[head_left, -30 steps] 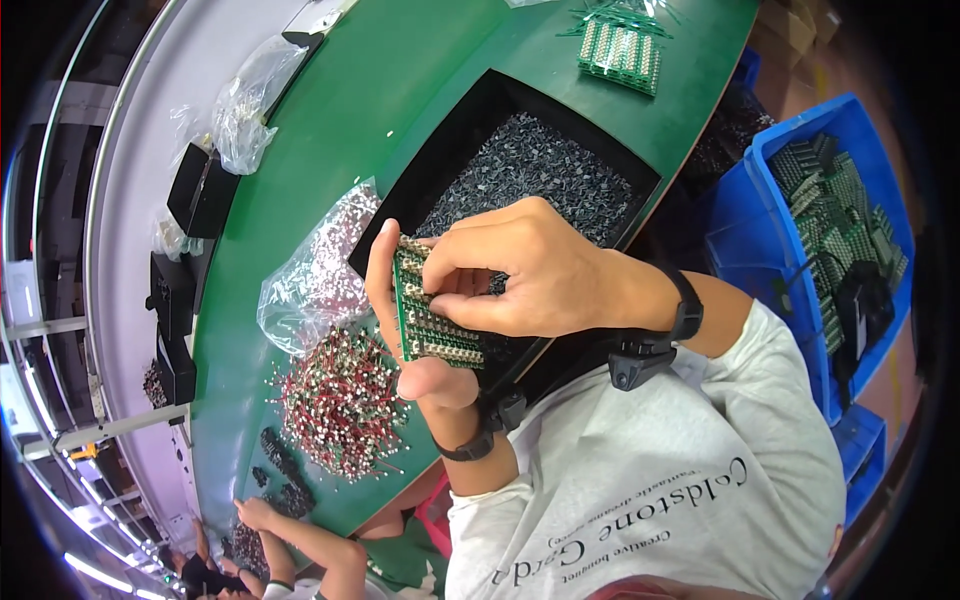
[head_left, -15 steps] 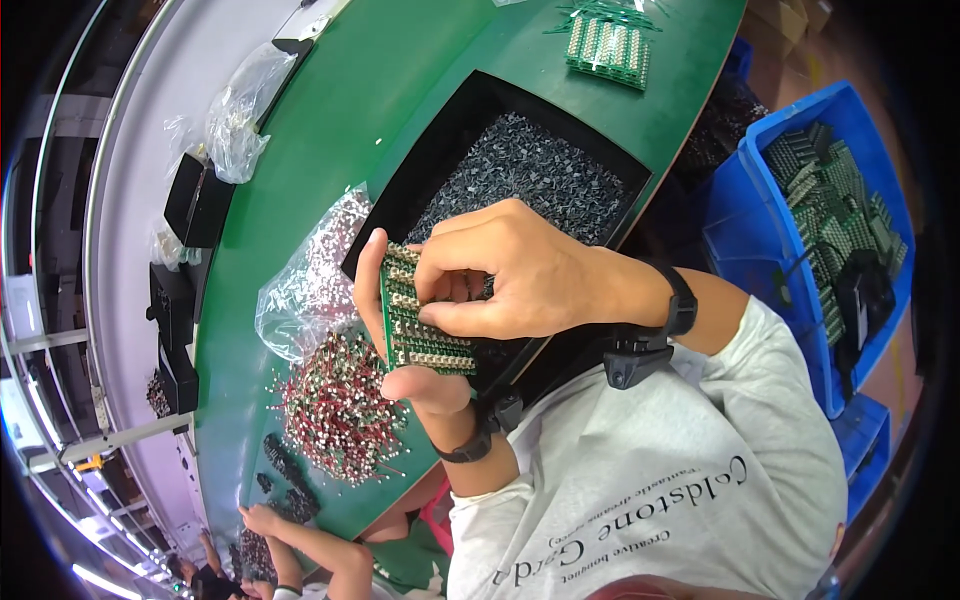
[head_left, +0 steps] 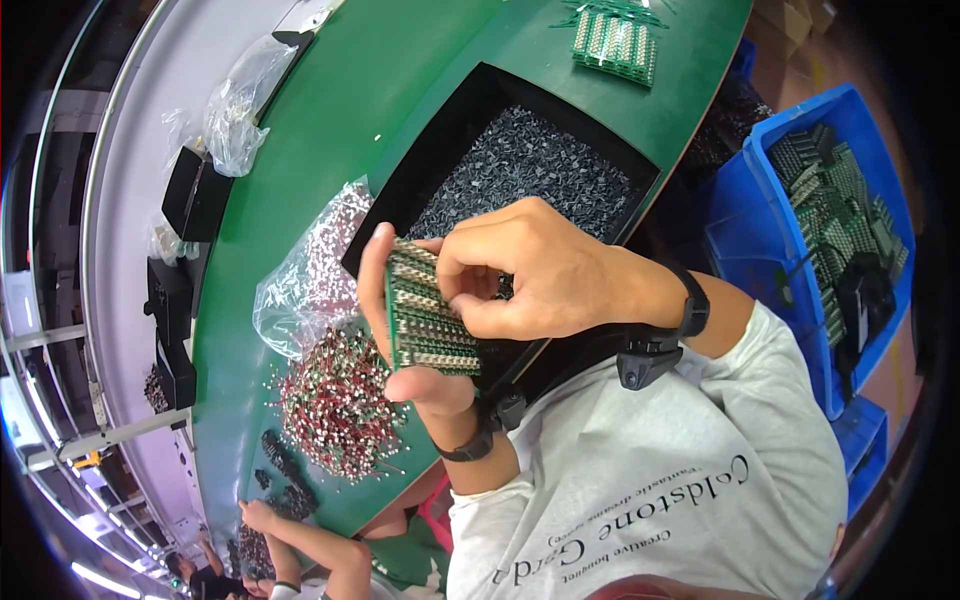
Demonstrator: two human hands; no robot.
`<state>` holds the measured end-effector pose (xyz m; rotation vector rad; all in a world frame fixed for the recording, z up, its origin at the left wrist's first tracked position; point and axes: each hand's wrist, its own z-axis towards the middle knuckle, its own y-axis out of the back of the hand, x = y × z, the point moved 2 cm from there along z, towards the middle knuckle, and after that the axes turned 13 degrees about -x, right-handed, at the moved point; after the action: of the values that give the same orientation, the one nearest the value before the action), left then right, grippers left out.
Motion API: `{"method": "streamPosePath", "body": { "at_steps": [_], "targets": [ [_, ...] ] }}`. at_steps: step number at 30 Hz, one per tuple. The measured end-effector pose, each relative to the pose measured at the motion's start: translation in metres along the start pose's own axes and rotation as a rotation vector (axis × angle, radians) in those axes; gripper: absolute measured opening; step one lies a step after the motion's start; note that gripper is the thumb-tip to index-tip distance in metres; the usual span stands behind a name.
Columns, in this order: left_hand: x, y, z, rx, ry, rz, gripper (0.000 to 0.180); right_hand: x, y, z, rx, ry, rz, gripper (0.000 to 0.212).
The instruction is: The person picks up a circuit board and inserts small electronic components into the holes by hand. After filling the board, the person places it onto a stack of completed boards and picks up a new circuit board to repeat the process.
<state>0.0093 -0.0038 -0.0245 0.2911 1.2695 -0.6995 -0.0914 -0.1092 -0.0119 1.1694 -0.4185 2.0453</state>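
My left hand [head_left: 432, 390] grips a green circuit board panel [head_left: 425, 315] by its edges, thumb on the near edge and a finger along the far left side. Rows of small pale parts cover the panel's upper face. Above its right part, my right hand [head_left: 540, 268] is closed with thumb and forefinger curled together; whatever they may hold is hidden or too small to make out. Just beyond my hands lies a black tray [head_left: 408, 170] with a heap of small dark pieces [head_left: 525, 170].
Beside the tray on the green table [head_left: 300, 130] are a clear bag of pale parts [head_left: 320, 260] and a pile of red-and-white wired parts [head_left: 340, 405]. Stacked panels [head_left: 614, 50] lie at the far edge. A blue bin [head_left: 730, 230] holds boards. A co-worker's hand [head_left: 262, 517] is at lower left.
My right hand has shifted slightly right across the panel, uncovering more of its rows. The left hand still grips the panel, whose upper face now shows more fully.
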Motion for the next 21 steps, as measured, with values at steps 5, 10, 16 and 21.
{"method": "streamPosePath", "body": {
  "at_steps": [5, 10, 16, 21],
  "targets": [
    [-0.005, 0.003, 0.001, 0.015, 0.017, 0.054, 0.139, 0.003, -0.003, 0.002, -0.032, 0.036, -0.017, 0.012],
    [-0.001, 0.005, 0.0, 0.01, 0.024, -0.005, 0.139, 0.002, -0.003, -0.001, -0.028, 0.032, -0.002, 0.014],
    [-0.004, 0.003, 0.003, 0.029, -0.004, 0.034, 0.138, 0.004, 0.004, 0.0, 0.021, 0.005, -0.073, 0.019],
    [-0.002, 0.004, 0.0, 0.017, 0.03, 0.0, 0.136, 0.001, -0.007, -0.003, 0.017, 0.04, -0.028, 0.015]
  ]
}}
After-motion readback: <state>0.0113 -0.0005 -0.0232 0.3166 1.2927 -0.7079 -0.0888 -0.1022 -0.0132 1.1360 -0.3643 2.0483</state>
